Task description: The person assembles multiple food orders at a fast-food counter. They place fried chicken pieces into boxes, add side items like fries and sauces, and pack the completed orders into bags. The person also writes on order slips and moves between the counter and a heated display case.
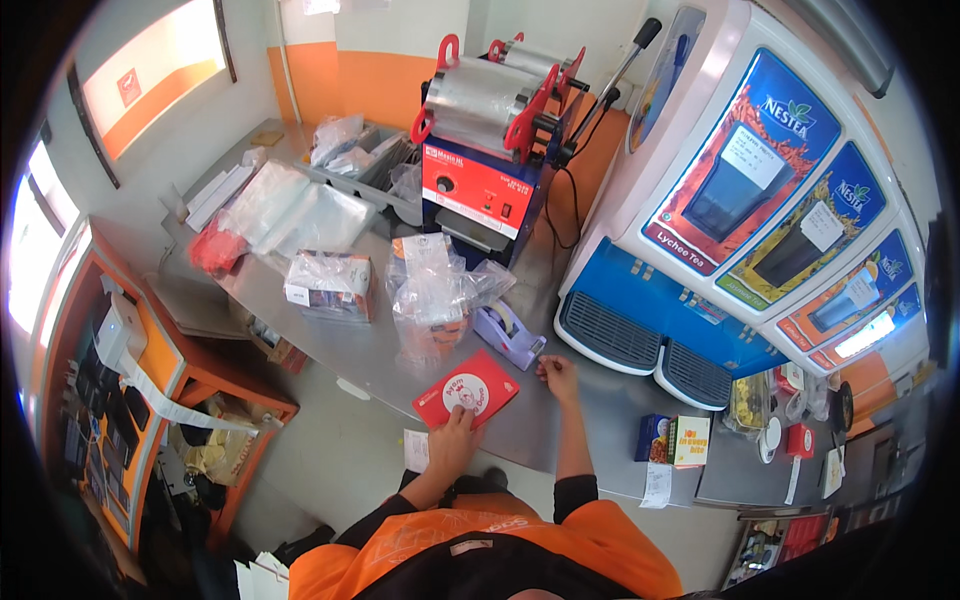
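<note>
A flat red food box (488, 376) with a round white emblem lies on the steel counter in front of me. My left hand (455, 437) is on its near edge, fingers closed against it, and a white paper slip (416, 450) shows just left of that hand. Just past the box's right side stands a purple tape dispenser (508, 334) with a roll of tape in it. My right hand (558, 376) is close to the dispenser's right end, fingers curled in a pinch. Whatever those fingertips hold, if anything, is too small to make out.
Clear plastic bags (430, 305) and a small box wrapped in plastic (330, 287) are left of the dispenser. Behind them stands a red and blue cup sealer (478, 190). A drink dispenser (640, 300) fills the right; small cartons (690, 440) sit before it.
</note>
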The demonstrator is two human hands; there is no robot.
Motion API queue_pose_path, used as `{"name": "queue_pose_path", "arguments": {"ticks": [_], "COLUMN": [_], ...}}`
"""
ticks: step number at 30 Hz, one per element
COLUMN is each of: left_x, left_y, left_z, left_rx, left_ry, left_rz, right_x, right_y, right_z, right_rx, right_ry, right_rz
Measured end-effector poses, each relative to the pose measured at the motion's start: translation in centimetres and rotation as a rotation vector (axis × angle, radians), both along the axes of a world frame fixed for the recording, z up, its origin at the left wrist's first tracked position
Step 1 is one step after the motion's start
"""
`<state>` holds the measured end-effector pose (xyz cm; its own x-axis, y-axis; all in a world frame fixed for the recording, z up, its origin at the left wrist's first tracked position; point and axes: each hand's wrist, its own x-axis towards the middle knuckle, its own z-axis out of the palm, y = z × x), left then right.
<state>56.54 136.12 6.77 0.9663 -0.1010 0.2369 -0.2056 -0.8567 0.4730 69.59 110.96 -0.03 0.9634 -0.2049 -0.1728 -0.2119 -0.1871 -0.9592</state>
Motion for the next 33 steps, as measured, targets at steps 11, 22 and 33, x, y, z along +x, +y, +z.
{"name": "queue_pose_path", "arguments": {"ticks": [11, 22, 33], "left_x": [-0.2, -0.7, -0.1], "left_y": [0.3, 1.0, 4.4], "left_z": [-0.6, -0.4, 2.1], "left_rx": [-0.075, 0.028, -0.494], "left_ry": [-0.054, -0.099, 0.302], "left_rz": [-0.029, -0.121, 0.02], "right_x": [-12.1, -11.2, 3.4], "right_y": [11.9, 7.6, 2.7], "right_z": [3.1, 1.3, 7.0], "right_rx": [0.151, -0.197, -0.519], "right_ry": [-0.108, -0.308, -0.115], "right_rz": [0.136, 0.358, 0.276]}}
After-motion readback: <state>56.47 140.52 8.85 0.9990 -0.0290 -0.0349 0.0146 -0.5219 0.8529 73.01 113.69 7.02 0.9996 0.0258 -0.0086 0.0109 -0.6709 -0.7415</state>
